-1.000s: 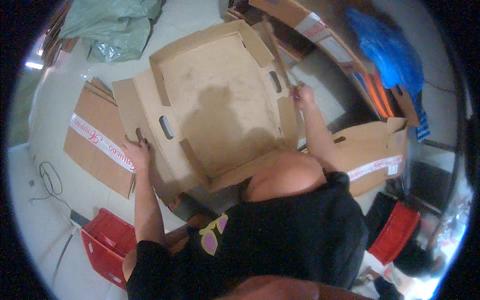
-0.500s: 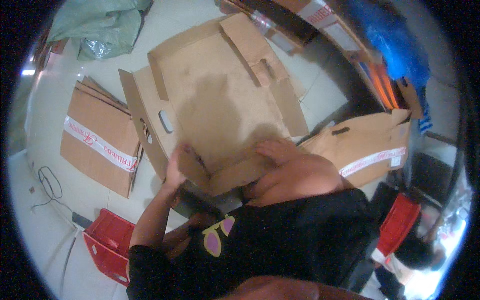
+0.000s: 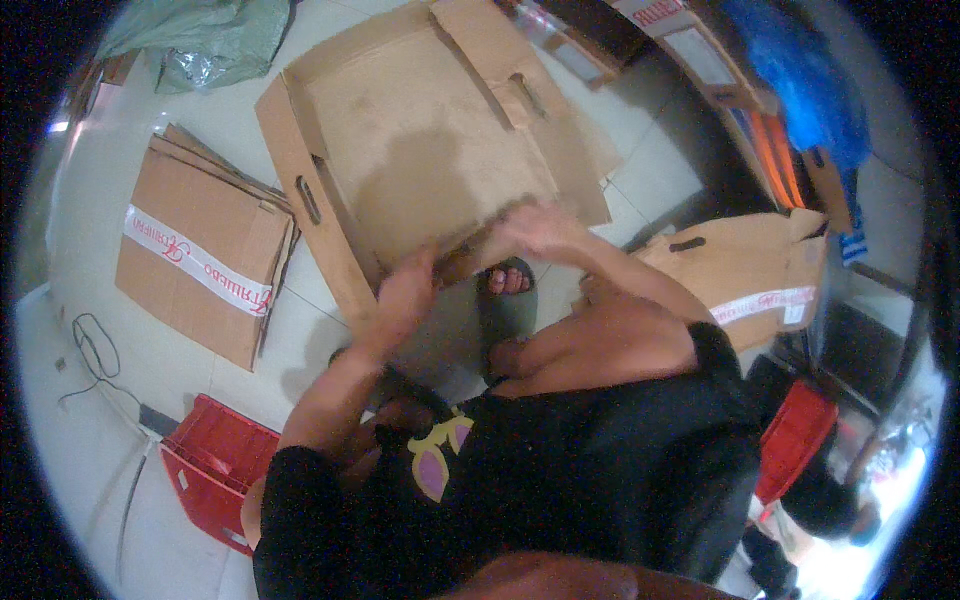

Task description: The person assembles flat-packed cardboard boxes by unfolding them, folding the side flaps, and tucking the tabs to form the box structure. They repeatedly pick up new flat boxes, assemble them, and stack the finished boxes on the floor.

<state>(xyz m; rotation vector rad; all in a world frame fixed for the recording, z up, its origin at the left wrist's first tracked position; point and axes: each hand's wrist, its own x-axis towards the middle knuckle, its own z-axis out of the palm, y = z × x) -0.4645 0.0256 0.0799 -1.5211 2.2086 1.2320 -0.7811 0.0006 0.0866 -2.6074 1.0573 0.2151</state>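
Two bare hands are counted, the left hand (image 3: pixel 405 292) and the right hand (image 3: pixel 540 230), both at the near edge of one open cardboard box (image 3: pixel 420 160). One stack of flattened cartons (image 3: pixel 200 250) and one further taped carton (image 3: pixel 750 275) are counted on the floor. Two red plastic crates (image 3: pixel 215 465) (image 3: pixel 795 440), one green sack (image 3: pixel 195 35) and one blue bag (image 3: pixel 800 85) are counted.

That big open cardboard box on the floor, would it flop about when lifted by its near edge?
Probably somewhat. The cardboard box is wide and shallow with loose flaps, so it may sag or twist. It looks empty, so likely light. The left hand and right hand grip its near edge together.
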